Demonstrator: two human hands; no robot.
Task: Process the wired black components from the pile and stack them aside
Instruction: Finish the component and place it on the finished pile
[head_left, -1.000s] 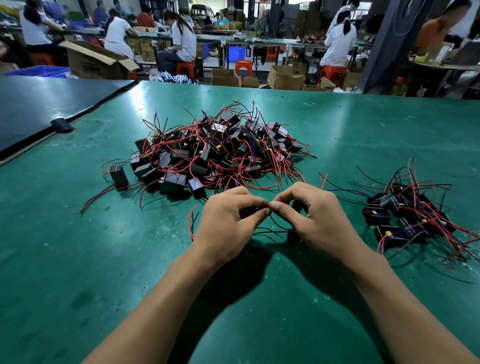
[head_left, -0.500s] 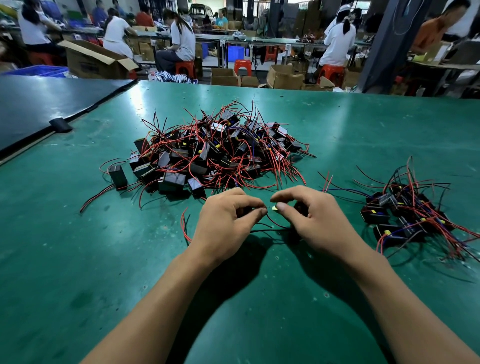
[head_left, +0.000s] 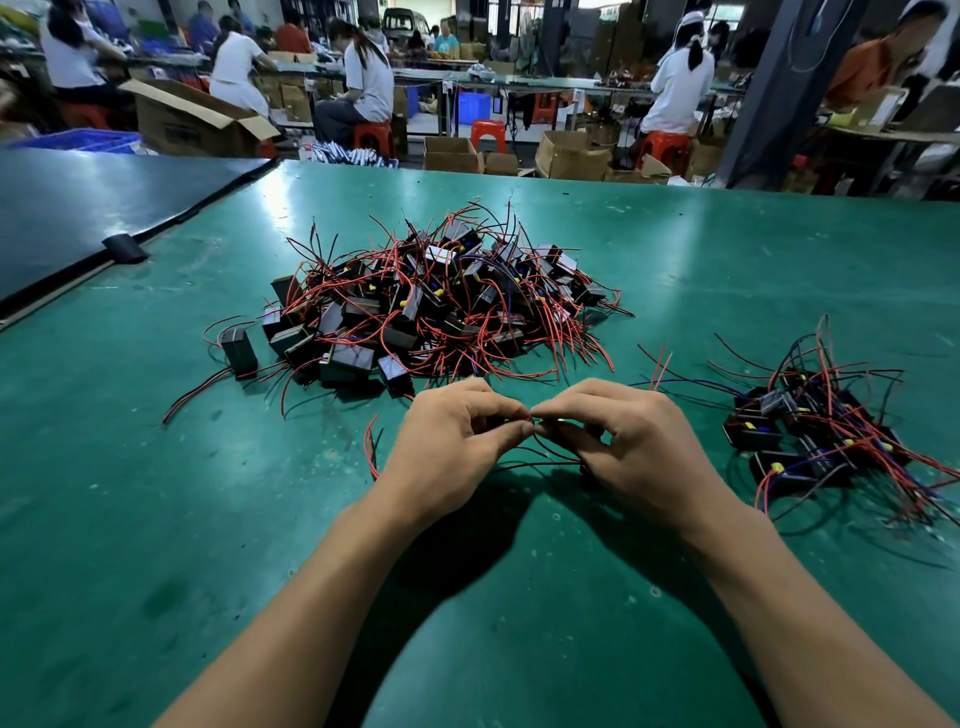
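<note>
Green matting covers your table (head_left: 675, 249). Straight ahead of you on it lies the pile (head_left: 431, 306) of black components tangled in red wire. A smaller stack (head_left: 810, 431) sits well off to your right. Just in front of the pile, your left hand (head_left: 447, 452) and right hand (head_left: 634, 441) meet fingertip to fingertip, each pinching thin dark leads (head_left: 540, 457). Your right hand hides whatever body they run to.

Green table (head_left: 675, 249) with scuffed pale specks, pile (head_left: 431, 306) of black components in red wires — yellow and blue dabs, red stools (head_left: 487, 136), blue crate (head_left: 85, 140), brown cardboard boxes (head_left: 571, 150)
</note>
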